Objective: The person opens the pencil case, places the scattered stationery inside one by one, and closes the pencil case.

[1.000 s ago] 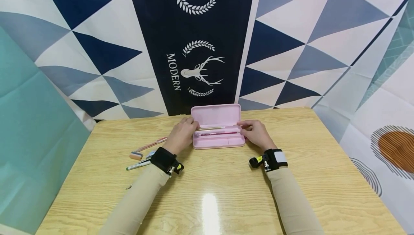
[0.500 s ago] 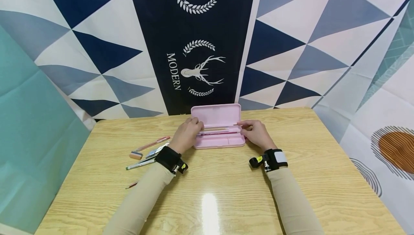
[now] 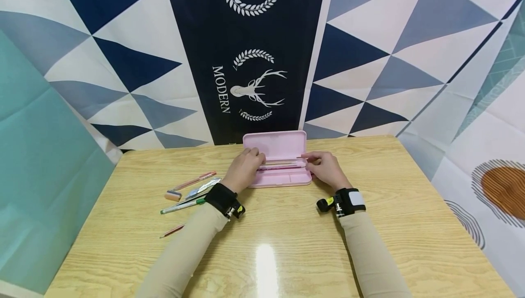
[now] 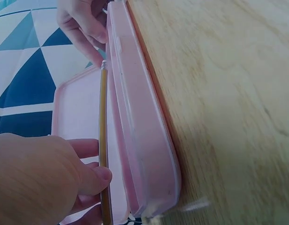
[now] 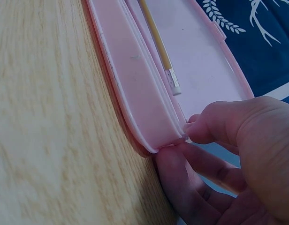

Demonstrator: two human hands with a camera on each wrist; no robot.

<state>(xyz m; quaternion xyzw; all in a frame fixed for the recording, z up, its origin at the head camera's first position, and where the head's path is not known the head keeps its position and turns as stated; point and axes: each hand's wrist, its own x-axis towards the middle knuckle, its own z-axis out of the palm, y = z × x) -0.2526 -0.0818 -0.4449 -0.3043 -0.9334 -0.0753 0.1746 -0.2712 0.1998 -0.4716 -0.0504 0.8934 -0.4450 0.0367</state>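
Observation:
An open pink pencil case (image 3: 268,180) lies at the back of the table, its lid (image 5: 196,56) tipped back. My left hand (image 3: 243,169) pinches a yellow pencil (image 4: 103,117) between thumb and fingers, over the case. The pencil's white eraser end (image 5: 176,88) points to the right, near the case's right end. My right hand (image 3: 326,169) grips that right end, the thumb on the upper edge and the fingers against the outside. A dark red pencil (image 3: 283,168) shows inside the case; my left hand hides the case's left part.
Left of the case lie a pink pen (image 3: 193,181), an orange eraser (image 3: 172,196), a green-ended pen (image 3: 180,206) and a dark red pencil (image 3: 172,231). A patterned cloth (image 3: 164,61) hangs right behind the table (image 3: 287,229).
My left hand has moved a little to the right with the yellow pencil, uncovering more of the pens on the left. My right hand has stayed at the case's right end.

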